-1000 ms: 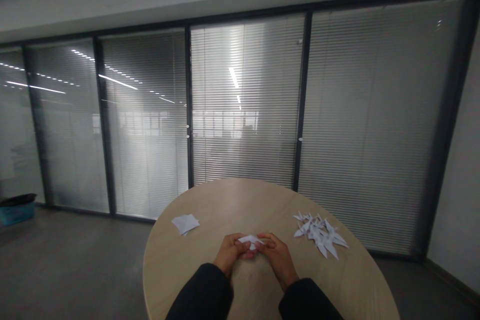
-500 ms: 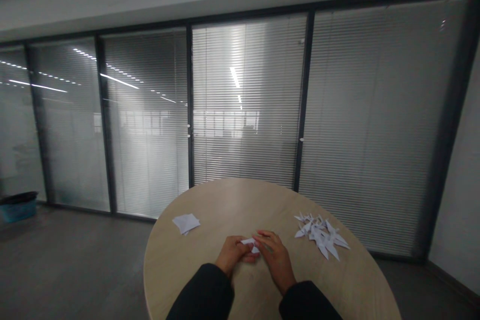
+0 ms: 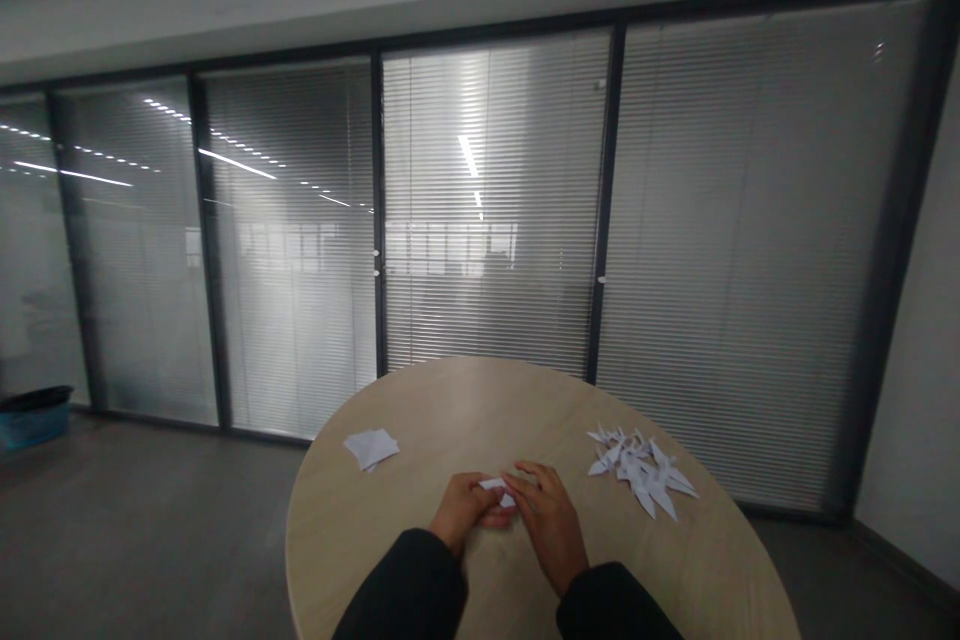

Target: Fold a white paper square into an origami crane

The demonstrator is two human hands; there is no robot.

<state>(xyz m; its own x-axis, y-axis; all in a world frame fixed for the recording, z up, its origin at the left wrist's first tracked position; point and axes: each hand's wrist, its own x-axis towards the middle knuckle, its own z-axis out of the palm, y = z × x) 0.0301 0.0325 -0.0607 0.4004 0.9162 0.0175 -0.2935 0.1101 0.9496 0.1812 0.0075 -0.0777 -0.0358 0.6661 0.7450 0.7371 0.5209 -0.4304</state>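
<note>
A small folded piece of white paper (image 3: 496, 490) lies low over the table between my hands, mostly hidden by my fingers. My left hand (image 3: 463, 510) pinches its left side between thumb and fingers. My right hand (image 3: 549, 522) comes in from the right, with its fingertips on the paper's right end. Both black sleeves show at the bottom of the view. A small stack of loose white paper sheets (image 3: 371, 448) lies left of my hands, and a heap of several folded paper cranes (image 3: 641, 470) lies to their right.
The hands work over a round, light wood-grain table (image 3: 457, 410). Behind it stands a glass partition with slatted blinds (image 3: 487, 220). A blue bin with a black liner (image 3: 34, 420) sits on the grey floor at the far left.
The paper and both hands have dropped closer to the table since the earliest frame. My right hand's fingers now lie flatter over the paper's right end.
</note>
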